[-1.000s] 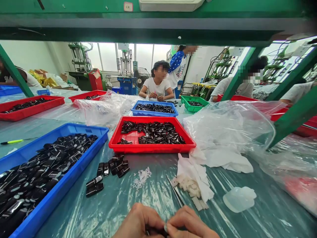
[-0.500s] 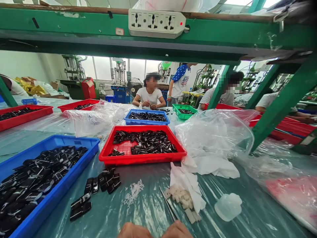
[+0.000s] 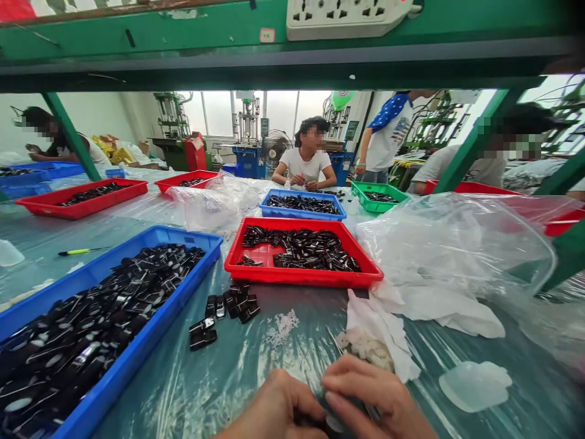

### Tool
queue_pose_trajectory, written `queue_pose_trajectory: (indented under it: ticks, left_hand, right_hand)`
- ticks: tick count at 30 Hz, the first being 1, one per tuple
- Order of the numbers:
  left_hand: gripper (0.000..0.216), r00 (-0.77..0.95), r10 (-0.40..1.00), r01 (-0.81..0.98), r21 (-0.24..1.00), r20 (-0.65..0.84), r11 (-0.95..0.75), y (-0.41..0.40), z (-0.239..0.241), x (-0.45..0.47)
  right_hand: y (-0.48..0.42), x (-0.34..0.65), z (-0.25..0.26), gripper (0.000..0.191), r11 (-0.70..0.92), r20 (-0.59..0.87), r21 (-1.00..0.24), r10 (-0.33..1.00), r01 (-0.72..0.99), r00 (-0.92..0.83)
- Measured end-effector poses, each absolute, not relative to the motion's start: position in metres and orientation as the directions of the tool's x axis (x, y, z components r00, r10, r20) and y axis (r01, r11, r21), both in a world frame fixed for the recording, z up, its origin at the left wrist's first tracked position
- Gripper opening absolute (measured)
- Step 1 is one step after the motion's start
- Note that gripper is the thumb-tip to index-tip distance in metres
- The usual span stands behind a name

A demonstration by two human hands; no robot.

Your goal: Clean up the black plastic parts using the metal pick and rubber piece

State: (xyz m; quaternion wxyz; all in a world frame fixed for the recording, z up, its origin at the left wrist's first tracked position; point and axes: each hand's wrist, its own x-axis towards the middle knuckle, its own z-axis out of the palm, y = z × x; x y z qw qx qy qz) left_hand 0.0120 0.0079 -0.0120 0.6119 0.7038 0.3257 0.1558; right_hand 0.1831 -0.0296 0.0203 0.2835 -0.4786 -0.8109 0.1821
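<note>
Left hand (image 3: 278,407) and right hand (image 3: 372,395) knuckles up, curled together, both grips pinching small dark part (image 3: 319,416)

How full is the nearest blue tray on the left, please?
Nearly full: black parts cover the floor of the blue tray almost wall to wall.

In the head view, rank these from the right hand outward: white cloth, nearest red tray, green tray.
1. white cloth, just ahead of the right hand.
2. red tray, farther ahead, centre.
3. green tray, far across the table.
</note>
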Motion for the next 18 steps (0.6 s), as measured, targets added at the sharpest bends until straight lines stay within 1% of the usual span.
queue_pose_trajectory:
  ticks: [4,7,10,13,18]
  left_hand:
    - [0.01,0.691,0.695,0.279,0.96,-0.199,-0.002,0.008,-0.02,0.015]
    - [0.029,0.67,0.699,0.282,0.957,-0.25,0.072,0.01,-0.032,0.016]
    - [0.033,0.684,0.686,0.289,0.955,-0.25,0.059,0.013,-0.041,0.016]
    - [0.031,0.696,0.679,0.285,0.958,-0.233,0.036,0.014,-0.045,0.016]
    - [0.029,0.698,0.684,0.272,0.962,-0.211,0.019,0.013,-0.045,0.015]
  right_hand:
    - [0.007,0.172,0.013,0.02,0.344,0.262,-0.451,0.933,0.824,-0.246]
    - [0.032,0.163,-0.001,0.019,0.298,0.242,-0.383,0.946,0.875,-0.216]
    - [0.046,0.156,-0.013,0.014,0.276,0.213,-0.326,0.953,0.904,-0.214]
    - [0.051,0.154,-0.019,0.019,0.281,0.198,-0.302,0.953,0.911,-0.229]
    - [0.05,0.159,-0.023,0.018,0.32,0.234,-0.317,0.939,0.893,-0.253]
